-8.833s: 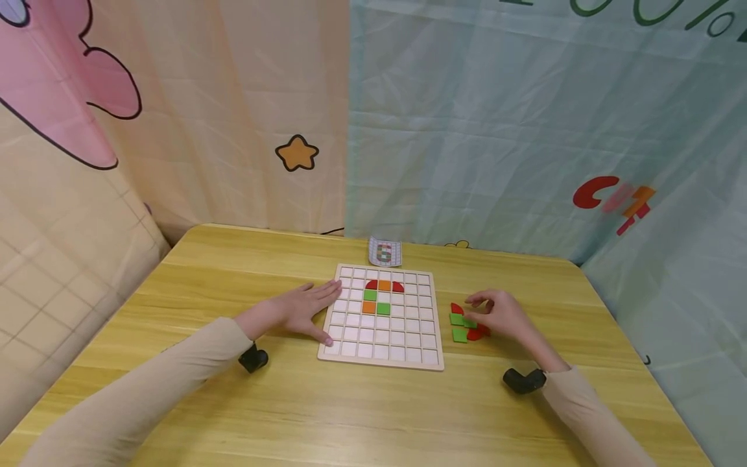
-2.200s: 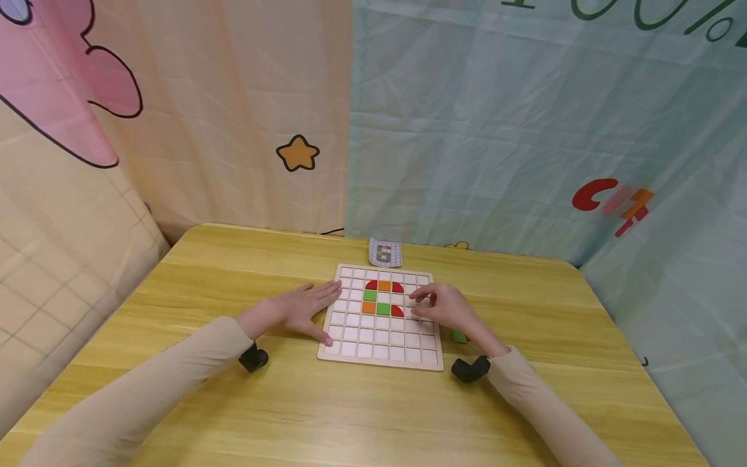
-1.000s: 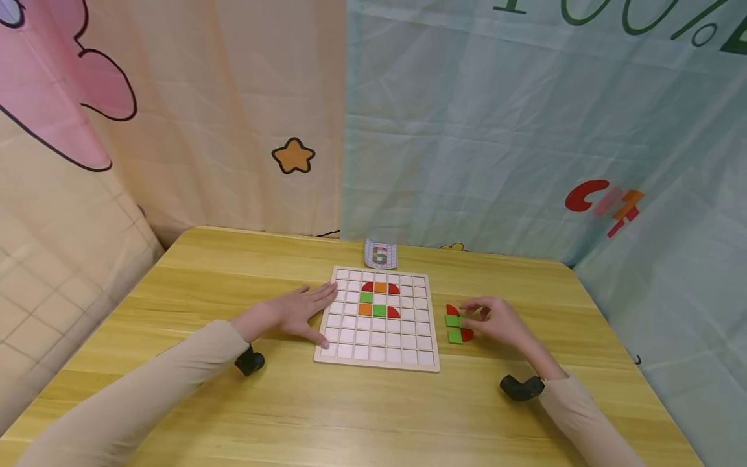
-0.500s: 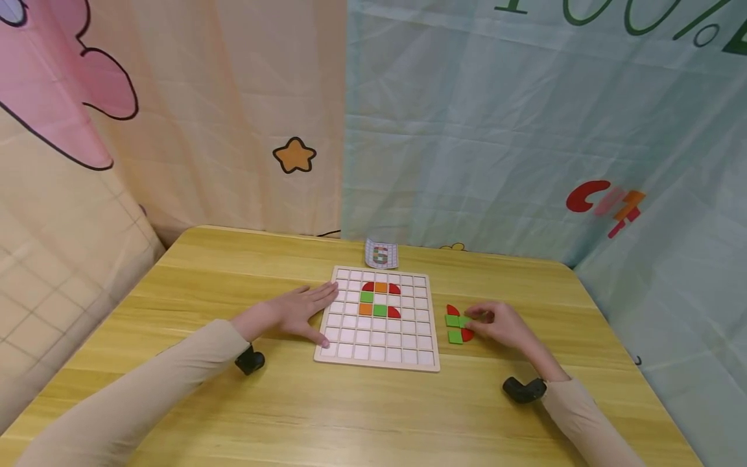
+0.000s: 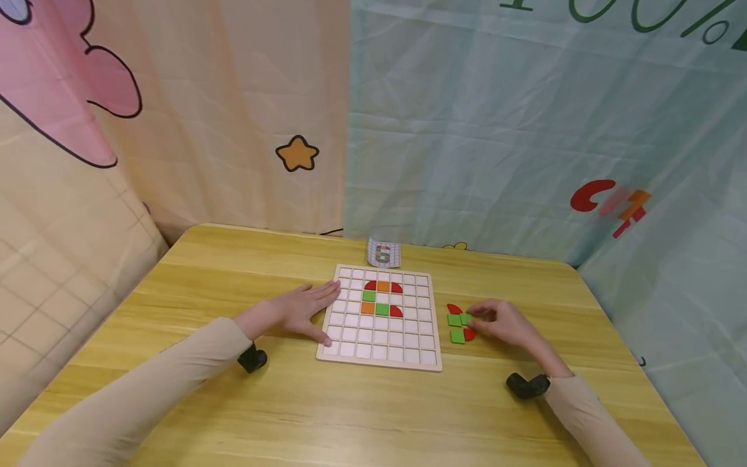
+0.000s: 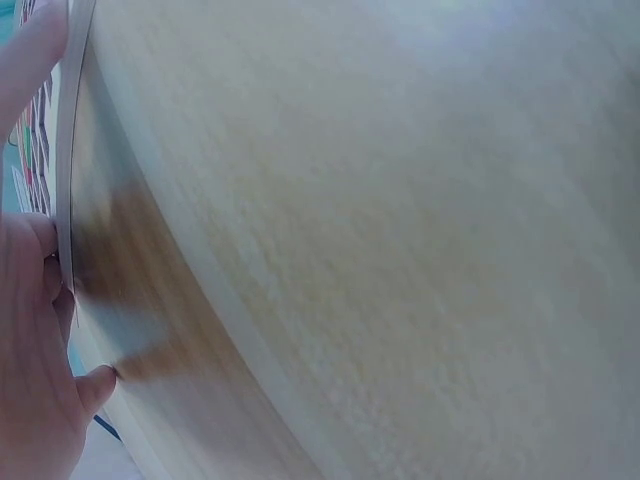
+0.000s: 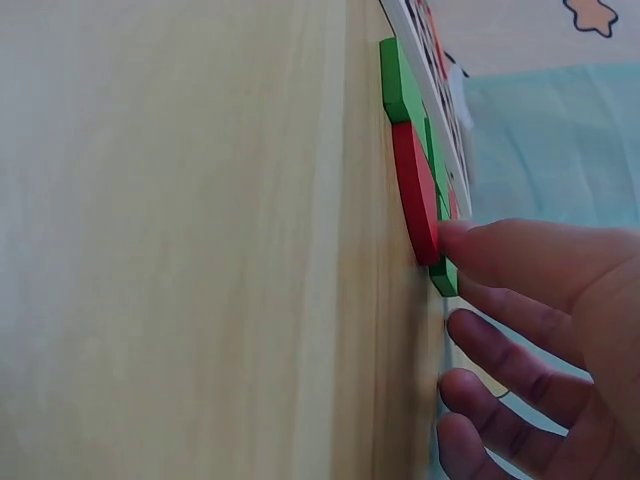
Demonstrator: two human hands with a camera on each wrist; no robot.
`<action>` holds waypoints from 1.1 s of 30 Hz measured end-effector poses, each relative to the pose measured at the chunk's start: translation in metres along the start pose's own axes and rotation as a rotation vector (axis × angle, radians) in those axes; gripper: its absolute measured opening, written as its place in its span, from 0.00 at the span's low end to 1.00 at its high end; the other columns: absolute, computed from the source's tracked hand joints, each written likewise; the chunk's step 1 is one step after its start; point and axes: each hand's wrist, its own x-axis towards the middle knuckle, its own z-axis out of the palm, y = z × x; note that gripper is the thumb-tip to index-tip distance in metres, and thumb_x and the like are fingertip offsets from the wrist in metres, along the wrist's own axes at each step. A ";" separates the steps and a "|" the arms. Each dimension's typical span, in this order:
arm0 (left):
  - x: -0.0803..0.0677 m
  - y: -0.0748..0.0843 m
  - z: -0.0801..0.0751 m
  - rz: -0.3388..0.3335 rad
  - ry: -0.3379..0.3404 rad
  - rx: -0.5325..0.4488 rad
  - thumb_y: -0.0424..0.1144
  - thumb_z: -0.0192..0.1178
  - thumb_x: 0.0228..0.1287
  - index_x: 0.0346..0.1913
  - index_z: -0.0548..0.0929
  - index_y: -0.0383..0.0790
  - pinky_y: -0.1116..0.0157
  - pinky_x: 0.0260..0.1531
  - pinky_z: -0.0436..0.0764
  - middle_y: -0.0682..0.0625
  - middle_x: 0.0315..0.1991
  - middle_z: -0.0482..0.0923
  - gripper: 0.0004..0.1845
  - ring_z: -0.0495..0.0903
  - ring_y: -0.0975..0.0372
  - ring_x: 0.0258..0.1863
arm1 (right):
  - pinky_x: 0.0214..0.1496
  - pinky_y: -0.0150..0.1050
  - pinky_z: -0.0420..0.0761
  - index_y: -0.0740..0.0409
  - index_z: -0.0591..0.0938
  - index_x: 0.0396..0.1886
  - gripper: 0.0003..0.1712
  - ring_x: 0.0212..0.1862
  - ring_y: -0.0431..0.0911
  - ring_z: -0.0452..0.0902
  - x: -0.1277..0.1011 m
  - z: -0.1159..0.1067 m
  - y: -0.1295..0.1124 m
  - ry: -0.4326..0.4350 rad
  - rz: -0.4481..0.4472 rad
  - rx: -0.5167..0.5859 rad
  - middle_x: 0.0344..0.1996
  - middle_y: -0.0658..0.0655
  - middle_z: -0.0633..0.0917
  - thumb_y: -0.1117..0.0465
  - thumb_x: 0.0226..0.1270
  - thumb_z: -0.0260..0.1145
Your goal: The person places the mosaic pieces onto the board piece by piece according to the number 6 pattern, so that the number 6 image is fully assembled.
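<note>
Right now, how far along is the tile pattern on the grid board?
Seven tiles sit on the grid board. The left hand rests flat at its edge; the right hand is at the loose tiles, touching a green one. Most cells are unfilled.

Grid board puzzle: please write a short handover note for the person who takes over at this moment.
Left hand: flat on the table, fingers against the grid board's left edge.
Right hand: at the loose tiles right of the board, fingers pinching a green square tile.
Done: six tiles sit in the board: two red curved tiles flanking an orange tile on top, a green below, then orange, green and red curved.
Left: loose green tiles and red tiles; pattern card behind the board.
</note>
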 end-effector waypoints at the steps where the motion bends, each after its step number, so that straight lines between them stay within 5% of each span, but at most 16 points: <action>1: 0.000 0.000 0.000 0.000 0.000 0.000 0.75 0.53 0.53 0.77 0.41 0.40 0.46 0.74 0.47 0.45 0.79 0.34 0.61 0.38 0.54 0.78 | 0.32 0.31 0.72 0.60 0.85 0.48 0.19 0.33 0.41 0.72 0.000 -0.001 0.000 -0.005 -0.010 -0.004 0.44 0.60 0.86 0.55 0.61 0.70; 17: 0.001 0.000 0.000 -0.001 -0.004 0.008 0.76 0.53 0.53 0.77 0.41 0.40 0.47 0.75 0.46 0.46 0.79 0.33 0.61 0.37 0.55 0.78 | 0.30 0.30 0.71 0.58 0.86 0.44 0.15 0.29 0.37 0.69 0.000 -0.003 0.001 0.024 -0.091 -0.086 0.34 0.52 0.84 0.57 0.58 0.71; 33: 0.001 0.001 -0.001 -0.003 -0.007 0.014 0.76 0.53 0.53 0.77 0.41 0.40 0.47 0.74 0.46 0.46 0.79 0.33 0.61 0.37 0.55 0.78 | 0.27 0.31 0.70 0.58 0.87 0.41 0.16 0.28 0.41 0.70 -0.001 0.000 -0.011 0.083 -0.021 -0.090 0.34 0.54 0.85 0.56 0.54 0.73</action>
